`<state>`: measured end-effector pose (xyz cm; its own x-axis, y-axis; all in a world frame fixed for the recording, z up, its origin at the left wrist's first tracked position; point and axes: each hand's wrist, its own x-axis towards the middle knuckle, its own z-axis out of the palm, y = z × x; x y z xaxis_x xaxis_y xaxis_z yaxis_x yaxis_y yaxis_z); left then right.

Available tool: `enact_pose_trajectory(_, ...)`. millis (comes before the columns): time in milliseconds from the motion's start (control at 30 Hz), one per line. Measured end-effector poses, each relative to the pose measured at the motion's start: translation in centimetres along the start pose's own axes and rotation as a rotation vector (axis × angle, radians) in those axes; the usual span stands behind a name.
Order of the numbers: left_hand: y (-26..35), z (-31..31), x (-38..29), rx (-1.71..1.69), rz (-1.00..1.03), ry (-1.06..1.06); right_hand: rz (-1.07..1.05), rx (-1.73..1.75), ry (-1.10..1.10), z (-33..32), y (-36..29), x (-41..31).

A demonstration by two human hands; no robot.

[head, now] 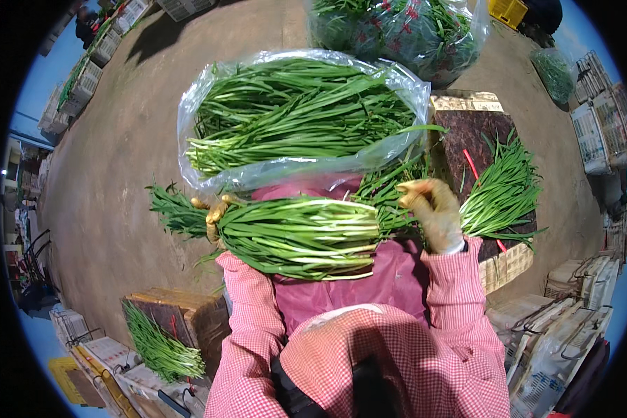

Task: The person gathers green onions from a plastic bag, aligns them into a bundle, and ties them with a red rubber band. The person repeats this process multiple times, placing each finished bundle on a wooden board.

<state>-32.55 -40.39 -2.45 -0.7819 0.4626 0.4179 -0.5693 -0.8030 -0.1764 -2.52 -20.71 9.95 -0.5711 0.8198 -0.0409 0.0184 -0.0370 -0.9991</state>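
Note:
My left hand (217,217), in a soiled yellowish glove, grips a bunch of long green leafy stalks, seemingly garlic chives (303,235), by its leafy part. The pale cut ends point right, over my lap. My right hand (432,211), gloved too, is raised just right of those ends with its fingers curled; whether a thin stalk is between them I cannot tell. Ahead lies a large open clear plastic bag (295,172) full of the same greens (303,115). Beside my right wrist, a smaller bunch (507,190) rests on a dark-topped box (454,125) across a red strip (470,166).
Another bunch (162,345) lies on a box (204,318) at lower left. A stuffed clear bag of greens (397,42) stands beyond the open bag. White plastic crates (601,130) line the right side, with more at lower right (543,334) and upper left (83,86). A person (85,26) is far off.

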Motion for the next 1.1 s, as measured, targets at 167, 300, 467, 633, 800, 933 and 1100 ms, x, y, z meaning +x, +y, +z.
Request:
enact_pose_trajectory(167, -1.3, 0.5, 0.4, -0.007, 0.0, -0.099, -0.169, -0.481, -0.346, 2.5, -1.6, -1.0)
enact_pose_trajectory(300, -1.2, 1.4, 1.0, 0.02, -0.029, -0.234, -0.225, -0.635, -0.37, 3.7, -2.1, -0.8)
enact_pose_trajectory(467, -1.2, 3.3, 1.1, 0.054, -0.052, -0.24, -0.196, -0.659, -0.601, 3.3, -3.7, 0.0)
enact_pose_trajectory(633, -1.9, 4.6, 1.2, 0.036, -0.1, -0.203, 0.131, -0.478, -0.733, 2.8, -5.5, 1.0)
enact_pose_trajectory(800, -1.1, 3.8, 1.3, 0.058, -0.114, -0.209, 0.351, -0.181, -0.706, 3.1, -5.1, 0.9)
enact_pose_trajectory(933, -0.2, 2.8, 1.3, 0.025, -0.112, -0.175, 0.576, 0.047, -0.679, 3.4, -3.6, 0.3)
enact_pose_trajectory(1100, 0.3, 3.2, 0.8, 0.088, -0.096, -0.113, 0.475, -0.252, -0.767, 4.5, -1.7, -1.9)
